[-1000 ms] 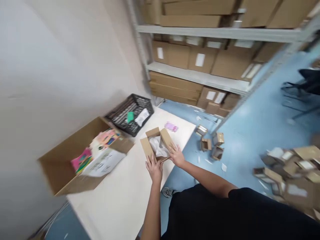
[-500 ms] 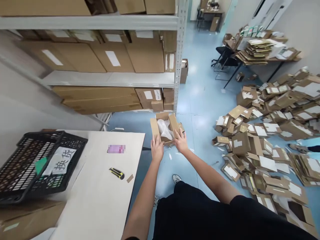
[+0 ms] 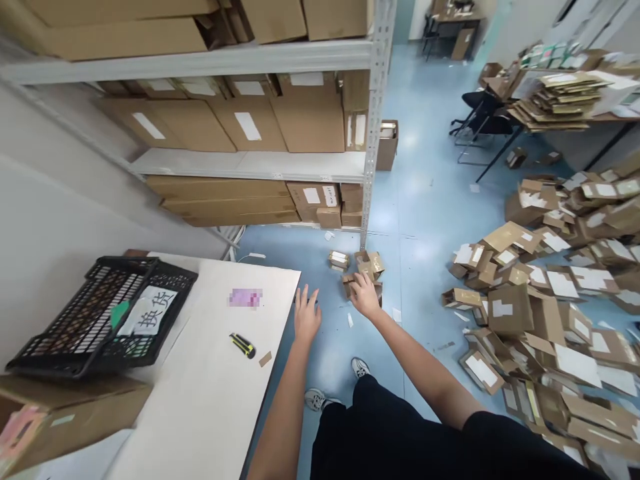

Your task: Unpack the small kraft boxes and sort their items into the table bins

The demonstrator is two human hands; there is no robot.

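Observation:
My left hand hangs empty beside the white table's right edge, its fingers spread. My right hand is over a brown cardboard box low by the floor, loosely bent fingers hiding part of it. No grip on that box shows. Just beyond it is an opened small carton, and a closed one with a white label lies to its left. On the white table are a yellow-and-black utility knife, a blurred purple item and a brown cardboard scrap.
A black plastic crate with a handwritten sign sits at the table's left, above a cardboard box. Metal shelving full of cartons stands ahead. Piled cartons cover the floor at right, near a loaded desk and a chair.
Both hands have let go of the open box with white wrapping inside. My left hand has moved slightly left, away from it. The view has shifted, and small cartons on the floor show.

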